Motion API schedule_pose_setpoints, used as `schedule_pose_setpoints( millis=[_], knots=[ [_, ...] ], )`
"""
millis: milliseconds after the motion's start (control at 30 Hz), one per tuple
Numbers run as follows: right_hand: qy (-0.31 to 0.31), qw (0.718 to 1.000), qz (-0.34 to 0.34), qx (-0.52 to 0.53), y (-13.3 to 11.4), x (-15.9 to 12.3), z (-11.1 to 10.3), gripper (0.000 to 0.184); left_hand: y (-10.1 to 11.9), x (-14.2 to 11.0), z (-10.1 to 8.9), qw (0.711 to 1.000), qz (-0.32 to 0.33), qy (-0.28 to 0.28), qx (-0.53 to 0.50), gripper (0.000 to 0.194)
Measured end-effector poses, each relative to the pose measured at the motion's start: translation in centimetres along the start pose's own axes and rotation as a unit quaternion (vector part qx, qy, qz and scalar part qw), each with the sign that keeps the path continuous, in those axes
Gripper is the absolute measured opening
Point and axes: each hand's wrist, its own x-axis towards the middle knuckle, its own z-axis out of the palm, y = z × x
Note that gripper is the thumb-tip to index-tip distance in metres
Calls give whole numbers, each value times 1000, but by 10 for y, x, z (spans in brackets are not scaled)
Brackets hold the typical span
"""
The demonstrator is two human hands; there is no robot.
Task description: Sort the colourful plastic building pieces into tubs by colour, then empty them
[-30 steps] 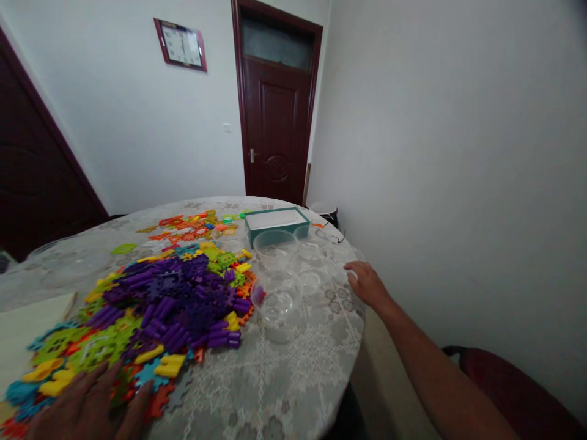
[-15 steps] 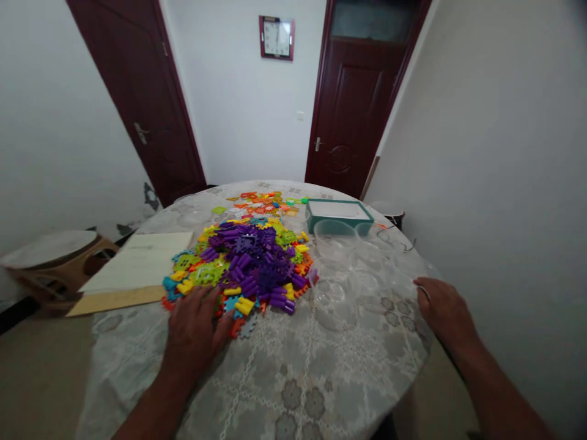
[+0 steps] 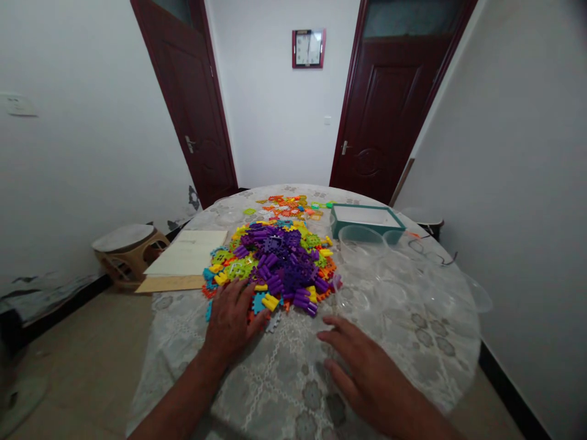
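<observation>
A heap of coloured plastic building pieces [image 3: 279, 263], mostly purple with yellow, green and orange, lies in the middle of a round table [image 3: 293, 379] under a lace cloth. My left hand [image 3: 232, 321] lies flat with fingers stretched out on the near edge of the heap, touching blue and orange pieces. My right hand [image 3: 362, 366] is open, fingers spread, over the bare cloth just right of the heap's near side; it holds nothing. Several clear plastic bowls [image 3: 367, 244] stand right of the heap.
A teal box [image 3: 367, 219] stands behind the bowls, and a smaller scatter of orange pieces [image 3: 288, 206] lies at the far side. A pale board [image 3: 183, 263] overhangs the table's left edge. Eyeglasses [image 3: 428, 250] lie far right. A low stool [image 3: 126, 250] stands on the floor left.
My right hand has moved from the table's right edge to the cloth in front of the heap. My head has turned left, and my left hand has stayed on the pieces.
</observation>
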Motion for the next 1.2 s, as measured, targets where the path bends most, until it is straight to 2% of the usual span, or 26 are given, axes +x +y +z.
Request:
schedule_pose_setpoints(
  millis=[100,167,267,367,500,667,733,800,1000,1200],
  knots=[
    [-154,988,-12,-22,-25,40,24,30,1,1,-4,1000,2,4,-12,53],
    [-199,979,-29,-32,-34,67,39,20,4,8,-9,1000,4,2,-18,51],
    [-198,976,-74,-44,-38,99,65,22,14,32,-19,999,21,-9,-26,50],
    [-174,979,-97,-52,-35,114,94,30,28,68,-22,997,50,-50,-20,53],
    [-121,988,-91,-42,-26,109,122,29,43,115,-4,993,48,-107,11,60],
    [-105,991,-87,-13,-21,102,125,29,49,158,35,979,-9,-200,27,75],
    [-101,992,-82,-3,-21,103,122,29,49,171,45,971,-34,-235,32,84],
    [-98,992,-82,9,-22,105,120,30,46,181,52,966,-44,-253,35,84],
    [-88,993,-65,36,-24,105,123,30,32,204,64,967,-63,-235,68,64],
    [-88,993,-64,51,-22,105,129,31,8,225,79,973,-68,-211,64,43]
  ],
)
